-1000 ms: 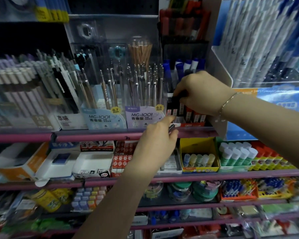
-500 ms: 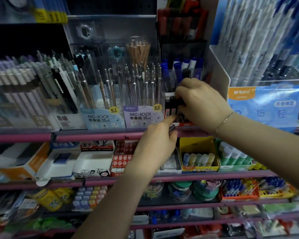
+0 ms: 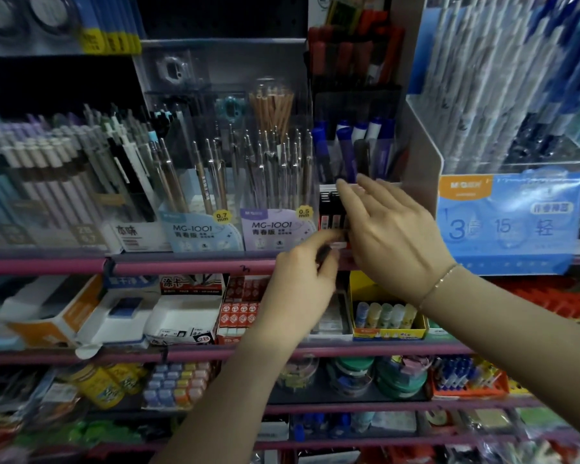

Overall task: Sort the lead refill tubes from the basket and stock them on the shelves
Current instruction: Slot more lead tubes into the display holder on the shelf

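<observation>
Head view shows the right hand (image 3: 392, 229) spread flat against the row of lead refill tubes (image 3: 332, 212) on the shelf (image 3: 181, 262), the left hand (image 3: 302, 279) pinching another tube, probably slotted in next.

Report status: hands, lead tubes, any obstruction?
Right hand open, fingers spread over black lead refill tubes in their shelf slot. Left hand pinching a dark tube at the pink rail. Nothing blocking the slot.
</observation>
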The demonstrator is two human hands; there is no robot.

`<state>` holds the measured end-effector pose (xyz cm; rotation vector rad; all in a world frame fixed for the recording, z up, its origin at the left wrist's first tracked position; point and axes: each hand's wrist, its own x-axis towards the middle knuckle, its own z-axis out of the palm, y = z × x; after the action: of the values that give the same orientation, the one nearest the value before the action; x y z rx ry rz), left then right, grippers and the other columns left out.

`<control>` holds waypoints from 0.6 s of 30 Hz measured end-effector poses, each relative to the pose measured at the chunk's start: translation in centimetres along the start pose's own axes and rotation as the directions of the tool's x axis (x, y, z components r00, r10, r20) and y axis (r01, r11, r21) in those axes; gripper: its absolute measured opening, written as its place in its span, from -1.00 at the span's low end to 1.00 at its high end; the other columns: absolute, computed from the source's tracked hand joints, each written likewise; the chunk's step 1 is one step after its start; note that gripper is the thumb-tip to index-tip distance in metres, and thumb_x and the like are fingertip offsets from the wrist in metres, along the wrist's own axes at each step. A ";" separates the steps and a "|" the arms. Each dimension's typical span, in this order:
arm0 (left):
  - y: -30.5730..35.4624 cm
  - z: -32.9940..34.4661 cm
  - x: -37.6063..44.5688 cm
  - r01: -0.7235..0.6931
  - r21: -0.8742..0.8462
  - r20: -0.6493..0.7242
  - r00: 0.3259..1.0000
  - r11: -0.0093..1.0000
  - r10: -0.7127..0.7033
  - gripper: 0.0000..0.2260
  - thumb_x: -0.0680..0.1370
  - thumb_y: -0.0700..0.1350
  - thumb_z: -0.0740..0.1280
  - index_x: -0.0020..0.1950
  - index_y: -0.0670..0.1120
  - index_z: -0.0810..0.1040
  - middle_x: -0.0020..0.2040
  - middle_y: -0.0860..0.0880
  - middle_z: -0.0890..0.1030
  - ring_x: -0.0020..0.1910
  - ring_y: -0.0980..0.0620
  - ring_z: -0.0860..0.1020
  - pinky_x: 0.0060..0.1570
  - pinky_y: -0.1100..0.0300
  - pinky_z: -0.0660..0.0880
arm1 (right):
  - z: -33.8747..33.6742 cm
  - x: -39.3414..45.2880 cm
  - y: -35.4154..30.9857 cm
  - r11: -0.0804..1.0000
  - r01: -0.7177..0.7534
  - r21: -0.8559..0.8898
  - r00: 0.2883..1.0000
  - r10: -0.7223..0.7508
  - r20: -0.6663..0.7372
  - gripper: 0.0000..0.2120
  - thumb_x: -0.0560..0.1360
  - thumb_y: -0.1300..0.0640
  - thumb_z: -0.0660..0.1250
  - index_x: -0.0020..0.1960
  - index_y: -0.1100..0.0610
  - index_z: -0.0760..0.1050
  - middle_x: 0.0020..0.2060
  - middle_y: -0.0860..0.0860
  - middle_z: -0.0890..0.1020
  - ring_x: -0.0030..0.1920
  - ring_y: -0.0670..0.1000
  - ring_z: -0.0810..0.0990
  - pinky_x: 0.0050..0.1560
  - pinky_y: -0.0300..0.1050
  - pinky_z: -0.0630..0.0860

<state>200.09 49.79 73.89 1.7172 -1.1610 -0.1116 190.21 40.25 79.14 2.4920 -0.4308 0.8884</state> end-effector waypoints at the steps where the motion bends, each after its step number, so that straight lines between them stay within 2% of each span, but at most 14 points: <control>1: 0.0 -0.1 -0.1 0.025 -0.125 -0.029 0.999 0.992 -0.029 -0.83 0.61 -0.09 0.23 0.12 0.10 0.56 -0.45 0.13 0.52 -0.47 0.22 0.49 -0.42 0.40 0.40 | -0.5 -0.2 -0.1 0.999 -0.001 0.043 1.000 0.002 -0.015 -0.61 0.45 0.25 0.16 0.22 0.37 0.49 0.13 0.26 0.59 0.18 0.25 0.55 0.20 0.09 0.46; 3: 0.1 -0.5 -0.6 0.109 -0.454 -0.036 0.989 0.885 -0.140 -0.83 0.62 -0.11 0.21 0.04 0.02 0.60 -0.50 0.09 0.44 -0.55 0.19 0.37 -0.53 0.39 0.31 | -1.4 -1.1 -0.6 0.973 -0.019 0.230 0.999 0.028 -0.035 -0.68 0.43 0.25 0.15 0.10 0.30 0.54 0.03 0.20 0.61 0.02 0.23 0.58 0.01 0.06 0.48; 4: 0.2 -0.8 -0.9 0.147 -0.628 -0.004 0.982 0.765 -0.191 -0.83 0.62 -0.12 0.21 0.03 -0.02 0.61 -0.49 0.08 0.40 -0.57 0.18 0.30 -0.59 0.37 0.25 | -1.8 -1.8 -1.2 0.923 -0.074 0.377 0.997 0.083 -0.008 -0.76 0.42 0.26 0.17 0.02 0.24 0.53 -0.09 0.13 0.61 -0.12 0.16 0.57 -0.13 0.02 0.48; 5: 0.4 -1.1 -1.1 0.166 -0.764 0.036 0.976 0.624 -0.216 -0.83 0.61 -0.13 0.22 0.03 -0.07 0.60 -0.48 0.06 0.36 -0.58 0.18 0.24 -0.62 0.36 0.20 | -2.1 -2.4 -1.8 0.828 -0.175 0.533 0.984 0.160 0.075 -0.84 0.42 0.27 0.20 -0.05 0.19 0.51 -0.20 0.07 0.58 -0.22 0.06 0.54 -0.23 -0.03 0.47; 6: 0.7 -1.3 -1.3 0.168 -0.852 0.065 0.974 0.495 -0.219 -0.84 0.59 -0.14 0.23 0.04 -0.11 0.59 -0.47 0.06 0.33 -0.58 0.18 0.22 -0.63 0.36 0.19 | -2.2 -2.8 -2.5 0.682 -0.318 0.658 0.948 0.224 0.225 -0.91 0.44 0.26 0.23 -0.09 0.15 0.48 -0.27 0.03 0.56 -0.29 -0.02 0.52 -0.28 -0.08 0.48; 7: 1.0 -1.4 -1.5 0.158 -0.907 0.076 0.974 0.391 -0.215 -0.83 0.56 -0.14 0.23 0.04 -0.14 0.58 -0.46 0.06 0.32 -0.58 0.19 0.22 -0.64 0.36 0.20 | -2.3 -3.1 -3.1 0.493 -0.472 0.731 0.881 0.239 0.407 -0.95 0.46 0.25 0.28 -0.12 0.13 0.46 -0.29 0.02 0.56 -0.32 -0.07 0.51 -0.29 -0.14 0.50; 9: 1.5 -1.5 -1.7 0.122 -0.949 0.062 0.976 0.290 -0.209 -0.83 0.56 -0.16 0.22 0.04 -0.18 0.55 -0.44 0.05 0.33 -0.56 0.18 0.25 -0.60 0.35 0.26 | -2.3 -3.4 -4.1 0.070 -0.701 0.709 0.711 0.137 0.690 -0.95 0.47 0.25 0.34 -0.13 0.18 0.47 -0.29 0.09 0.56 -0.29 -0.06 0.54 -0.24 -0.12 0.55; 10: 1.7 -1.4 -1.8 0.106 -0.948 0.043 0.977 0.301 -0.208 -0.83 0.58 -0.17 0.20 0.05 -0.18 0.55 -0.42 0.04 0.34 -0.53 0.17 0.27 -0.56 0.34 0.30 | -2.3 -3.5 -4.3 -0.101 -0.744 0.660 0.656 0.078 0.751 -0.96 0.48 0.27 0.33 -0.13 0.21 0.47 -0.29 0.13 0.55 -0.27 -0.01 0.56 -0.22 -0.08 0.58; 11: 1.9 -1.3 -1.9 0.086 -0.935 0.014 0.978 0.345 -0.208 -0.83 0.60 -0.17 0.18 0.06 -0.18 0.55 -0.40 0.04 0.35 -0.50 0.16 0.29 -0.50 0.32 0.33 | -2.4 -3.5 -4.3 -0.220 -0.752 0.621 0.630 0.035 0.776 -0.96 0.48 0.30 0.32 -0.14 0.24 0.48 -0.29 0.15 0.55 -0.27 0.02 0.58 -0.23 -0.07 0.59; 12: 2.0 -1.2 -2.0 0.065 -0.907 -0.026 0.978 0.415 -0.209 -0.82 0.62 -0.17 0.17 0.06 -0.16 0.55 -0.38 0.04 0.36 -0.47 0.14 0.30 -0.45 0.30 0.36 | -2.6 -3.4 -4.2 -0.291 -0.746 0.600 0.625 0.006 0.780 -0.97 0.48 0.32 0.32 -0.14 0.25 0.49 -0.30 0.15 0.56 -0.27 0.02 0.60 -0.24 -0.10 0.60; 14: 2.3 -1.0 -2.3 0.026 -0.818 -0.112 0.973 0.575 -0.203 -0.80 0.64 -0.15 0.15 0.06 -0.09 0.58 -0.35 0.05 0.41 -0.41 0.13 0.37 -0.33 0.28 0.41 | -2.9 -3.5 -4.1 -0.338 -0.732 0.592 0.637 -0.030 0.771 -0.95 0.44 0.32 0.38 -0.12 0.27 0.51 -0.30 0.17 0.60 -0.29 0.01 0.61 -0.27 -0.16 0.61; 15: 2.5 -1.0 -2.4 0.016 -0.787 -0.135 0.971 0.616 -0.198 -0.79 0.63 -0.14 0.16 0.05 -0.05 0.59 -0.33 0.04 0.46 -0.37 0.13 0.43 -0.28 0.29 0.44 | -2.9 -3.6 -4.0 -0.340 -0.729 0.595 0.642 -0.035 0.766 -0.92 0.41 0.32 0.40 -0.12 0.27 0.52 -0.31 0.18 0.60 -0.31 0.01 0.61 -0.29 -0.18 0.62; 16: 2.7 -1.0 -2.5 0.018 -0.785 -0.134 0.971 0.620 -0.198 -0.78 0.63 -0.14 0.17 0.04 -0.02 0.61 -0.30 0.04 0.52 -0.31 0.13 0.49 -0.23 0.29 0.48 | -3.0 -3.6 -4.0 -0.346 -0.727 0.593 0.642 -0.036 0.766 -0.90 0.40 0.32 0.42 -0.12 0.27 0.53 -0.32 0.18 0.60 -0.34 0.00 0.60 -0.32 -0.20 0.61; 18: 3.1 -1.1 -2.6 0.053 -0.859 -0.066 0.975 0.509 -0.212 -0.79 0.60 -0.12 0.20 0.06 -0.05 0.63 -0.18 -0.02 0.63 -0.15 0.08 0.61 -0.12 0.27 0.53 | -2.9 -3.8 -4.0 -0.397 -0.726 0.562 0.628 -0.050 0.776 -0.88 0.38 0.31 0.44 -0.11 0.27 0.55 -0.33 0.17 0.61 -0.37 -0.01 0.59 -0.38 -0.22 0.57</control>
<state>197.32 52.44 75.75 0.8680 -0.6343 -0.5461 187.60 45.69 77.41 4.4759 -1.4201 0.8646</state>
